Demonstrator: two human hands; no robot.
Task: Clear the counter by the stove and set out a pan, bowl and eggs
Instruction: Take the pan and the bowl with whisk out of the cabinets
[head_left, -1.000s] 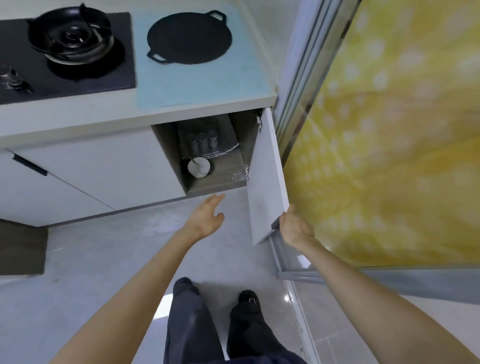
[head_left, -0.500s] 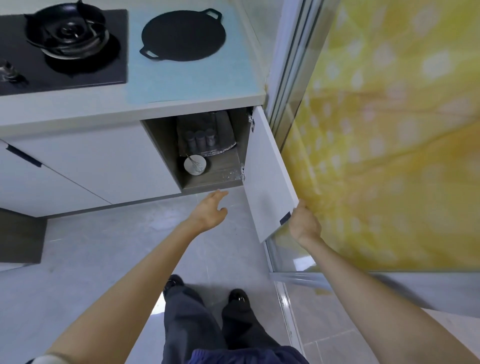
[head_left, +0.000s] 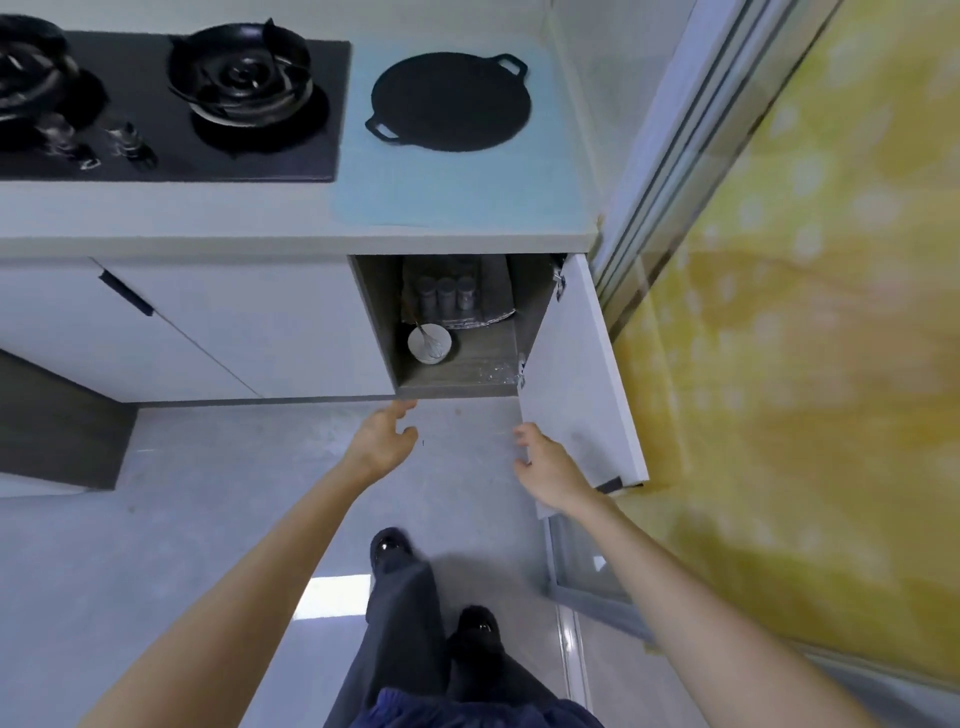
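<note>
I'm at the fetching step. The flat two-handled pan (head_left: 451, 101) sits on the blue mat (head_left: 467, 200) on the surface above the open cupboard (head_left: 467, 371). The white bowl (head_left: 428, 347), with a whisk (head_left: 427, 332) in it, stands inside the cupboard at front left. My left grip (head_left: 387, 441) hovers released just below the cupboard's opening. My right grip (head_left: 553, 473) lies loose-fingered by the cupboard's door (head_left: 587, 395), grasping nothing. I see no eggs. Next, I judge, I reach low into the cupboard and lift the bowl level.
</note>
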